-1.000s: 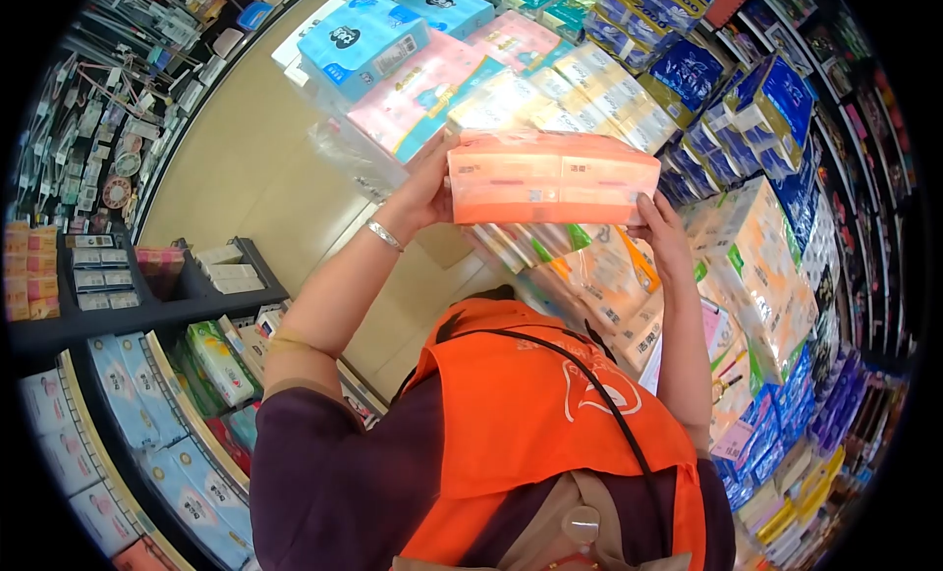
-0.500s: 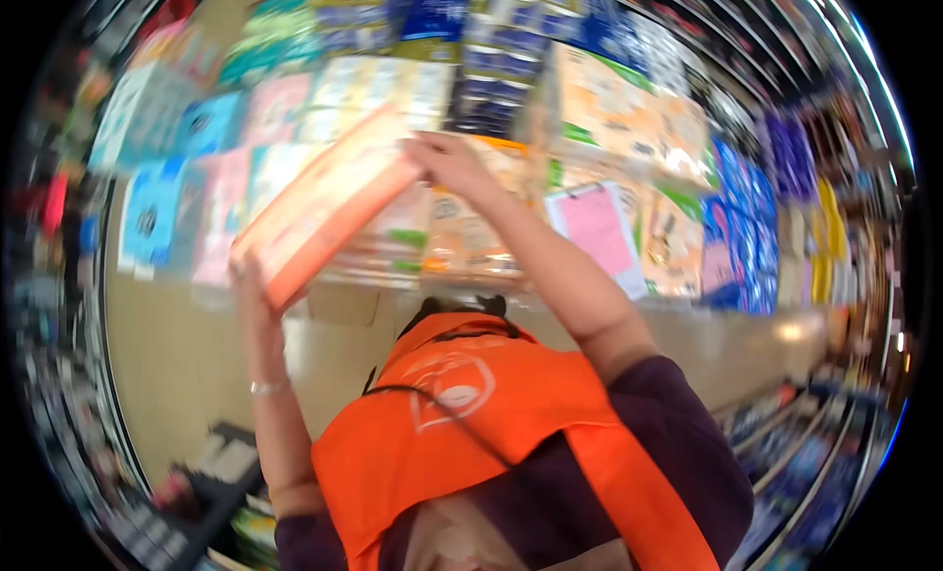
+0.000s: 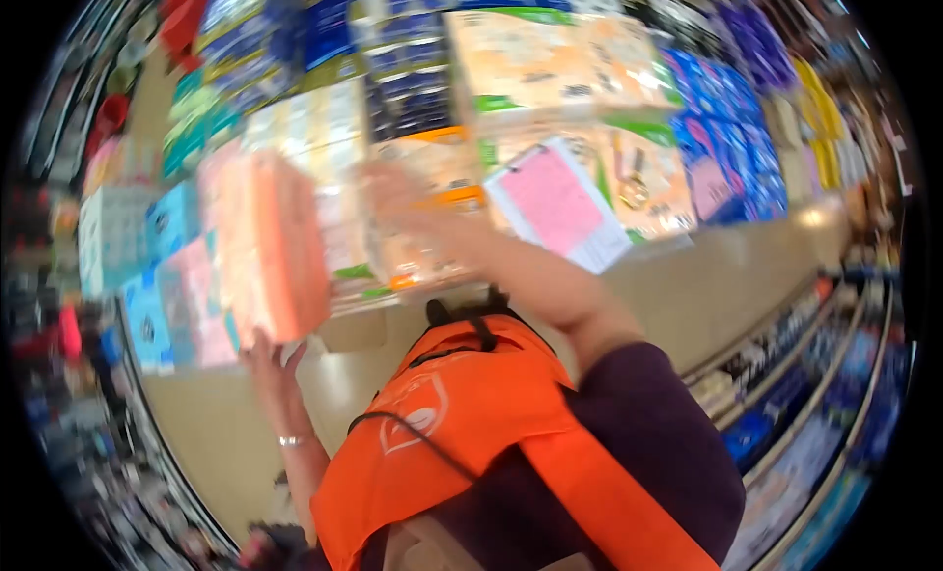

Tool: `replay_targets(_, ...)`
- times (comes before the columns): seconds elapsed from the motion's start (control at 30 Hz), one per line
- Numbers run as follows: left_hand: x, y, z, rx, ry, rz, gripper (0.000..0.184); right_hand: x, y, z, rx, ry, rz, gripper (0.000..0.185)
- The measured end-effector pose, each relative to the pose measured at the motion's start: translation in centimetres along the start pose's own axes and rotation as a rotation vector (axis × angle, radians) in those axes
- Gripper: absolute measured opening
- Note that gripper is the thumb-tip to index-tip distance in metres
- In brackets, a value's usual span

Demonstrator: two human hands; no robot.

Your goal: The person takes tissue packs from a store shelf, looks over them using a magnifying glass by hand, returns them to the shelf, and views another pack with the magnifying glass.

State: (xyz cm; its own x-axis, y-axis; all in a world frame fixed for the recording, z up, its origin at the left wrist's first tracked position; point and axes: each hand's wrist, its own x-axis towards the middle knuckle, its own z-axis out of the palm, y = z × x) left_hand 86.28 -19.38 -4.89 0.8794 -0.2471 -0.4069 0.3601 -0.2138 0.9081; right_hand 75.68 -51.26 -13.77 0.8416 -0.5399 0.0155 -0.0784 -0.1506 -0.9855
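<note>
An orange tissue pack (image 3: 270,247) stands on end, blurred, over the stacked goods at the left. My left hand (image 3: 273,370) holds it at its lower end, the fingers against the bottom edge. To the right of the pack is my right hand (image 3: 393,193), apart from it and smeared by motion, over orange-and-white packs (image 3: 422,247). Its fingers cannot be made out clearly. A clipboard with a pink sheet (image 3: 555,203) lies on packs right of my right hand.
Large peach packs (image 3: 526,65) are stacked behind the clipboard, with blue packs (image 3: 727,139) to their right. Blue and pink packs (image 3: 147,321) lie at the left. Shelves (image 3: 815,414) run along the lower right, and floor (image 3: 707,286) shows between them and the display.
My right hand has let go of the orange pack. The pack has turned from lengthwise to upright in my left hand. The view has swung to the right.
</note>
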Motion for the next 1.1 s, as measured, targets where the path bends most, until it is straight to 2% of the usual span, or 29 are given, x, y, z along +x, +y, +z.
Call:
replay_targets(0.07,-1.6,1.3,-0.2,0.276,0.021,0.083,0.062,-4.1,8.3,-12.3,-0.221,0.260,0.139,0.055)
replay_targets(0.1,-1.1,-0.2,0.1,0.180,-0.009,0.242,0.061,-6.1,12.8,-19.3,-0.360,0.418,0.208,0.061)
replay_targets(0.13,-1.0,-1.2,1.0,0.138,0.026,0.283,0.059,-8.6,17.5,-26.7,-0.563,0.567,0.284,0.067)
replay_targets(0.17,-1.7,-0.4,2.8,0.119,-0.002,0.243,0.059,-12.4,22.4,-34.4,-0.768,0.689,0.400,0.073)
replay_targets(0.2,-1.1,-0.3,2.5,-0.021,-0.008,0.233,0.056,-14.1,26.2,-40.2,-0.902,0.740,0.515,0.079)
replay_targets(0.23,-0.9,-0.7,2.6,-0.024,-0.037,0.237,0.053,-18.4,28.6,-44.8,-0.993,0.759,0.610,0.085)
replay_targets(0.3,-0.9,0.0,3.1,-0.080,-0.055,0.227,0.049,-21.4,27.8,-45.5,-1.046,0.736,0.660,0.059)
replay_targets(0.33,-1.3,0.9,3.7,-0.141,-0.045,0.213,0.048,-22.6,27.1,-46.5,-1.083,0.736,0.691,0.053)
replay_targets(0.37,-1.6,1.5,3.9,-0.167,-0.049,0.220,0.048,-23.4,25.6,-45.5,-1.050,0.714,0.582,0.054)
replay_targets(0.43,-1.8,1.3,4.0,-0.158,-0.030,0.220,0.048,-22.8,25.2,-45.2,-1.112,0.562,0.707,0.056)
replay_targets(0.47,-1.6,1.1,3.8,-0.164,-0.036,0.220,0.048,-22.5,24.2,-44.8,-1.096,0.568,0.716,0.055)
replay_targets(0.57,-1.0,-0.1,3.6,0.022,0.096,0.378,0.046,-21.7,23.4,-44.1,-1.119,0.595,0.739,0.048)
replay_targets(0.67,-1.3,-0.3,3.9,0.172,0.172,0.573,0.043,-20.5,23.1,-44.6,-1.006,0.576,0.941,0.047)
replay_targets(0.7,-1.3,-0.3,3.7,0.264,0.189,0.627,0.041,-20.4,23.9,-45.3,-1.030,0.639,0.954,0.047)
replay_targets(0.77,-0.8,-0.4,3.0,0.441,0.212,0.728,0.037,-21.7,25.5,-48.4,-0.867,0.558,0.933,0.049)
replay_targets(0.8,-0.8,-0.3,3.0,0.403,0.168,0.674,0.036,-22.4,25.8,-49.9,-0.789,0.521,0.922,0.051)
replay_targets(0.9,-0.6,1.2,2.3,0.320,0.032,0.506,0.036,-23.6,24.3,-51.6,-0.902,0.498,0.913,0.053)
replay_targets(1.0,0.3,2.0,0.7,0.296,-0.093,0.366,0.043,-24.0,14.7,-46.2,-1.022,0.454,0.857,0.056)
replay_targets(1.03,0.5,2.3,0.3,0.281,-0.137,0.353,0.046,-25.0,15.0,-46.5,-1.064,0.509,0.715,0.052)
replay_targets(1.1,1.2,2.8,-0.5,0.215,-0.242,0.345,0.049,-25.8,12.5,-43.8,-0.906,0.634,0.623,0.046)
